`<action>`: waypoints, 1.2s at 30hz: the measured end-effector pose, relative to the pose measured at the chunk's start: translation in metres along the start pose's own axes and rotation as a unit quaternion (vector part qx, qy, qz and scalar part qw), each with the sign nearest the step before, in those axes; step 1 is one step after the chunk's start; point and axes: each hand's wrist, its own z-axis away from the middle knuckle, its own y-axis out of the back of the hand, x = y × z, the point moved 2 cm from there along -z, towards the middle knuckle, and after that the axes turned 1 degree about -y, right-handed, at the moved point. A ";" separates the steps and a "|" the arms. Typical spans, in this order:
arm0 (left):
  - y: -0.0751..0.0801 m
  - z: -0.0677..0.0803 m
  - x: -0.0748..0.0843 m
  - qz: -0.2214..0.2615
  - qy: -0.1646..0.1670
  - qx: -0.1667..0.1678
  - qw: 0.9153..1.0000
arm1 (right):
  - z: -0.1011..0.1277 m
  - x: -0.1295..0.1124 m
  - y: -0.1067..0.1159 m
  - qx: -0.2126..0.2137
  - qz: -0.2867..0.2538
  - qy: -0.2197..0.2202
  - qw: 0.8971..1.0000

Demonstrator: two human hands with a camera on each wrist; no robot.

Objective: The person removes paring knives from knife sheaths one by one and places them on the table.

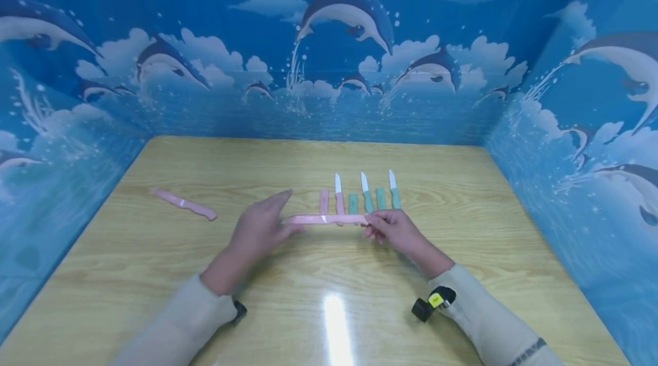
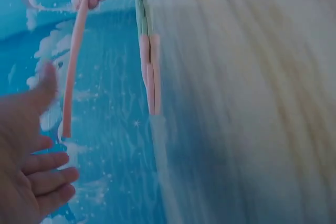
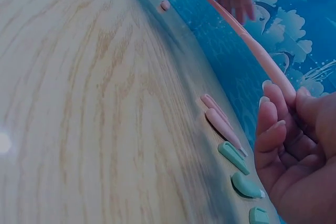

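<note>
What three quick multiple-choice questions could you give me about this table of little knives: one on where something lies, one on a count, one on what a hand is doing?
1. Where does the lone pink sheathed knife lie?
A. At the table's left, apart from the row
B. Inside the row
C. Under the right hand

2. How many knives in the row show a bare white blade?
A. One
B. Three
C. Five

3. What is the right hand doing?
A. Resting flat on the table
B. Pinching one end of the long pink knife
C. Holding a green sheath

Answers:
1 A: the head view shows it alone, well left of both hands.
2 B: three white tips stand up, one on a pink handle and two on green.
3 B: its fingers close round that end, while the left hand is open at the other end.
</note>
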 end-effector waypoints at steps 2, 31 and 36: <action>0.000 0.000 0.005 -0.046 -0.071 0.043 0.996 | -0.001 0.001 -0.001 0.005 -0.003 -0.002 1.000; -0.006 -0.003 0.011 -0.027 -0.081 0.060 0.995 | -0.003 -0.010 -0.001 0.125 -0.114 0.014 0.985; -0.006 -0.003 0.012 -0.018 -0.075 0.057 0.995 | 0.000 -0.024 -0.015 0.140 0.225 0.214 0.940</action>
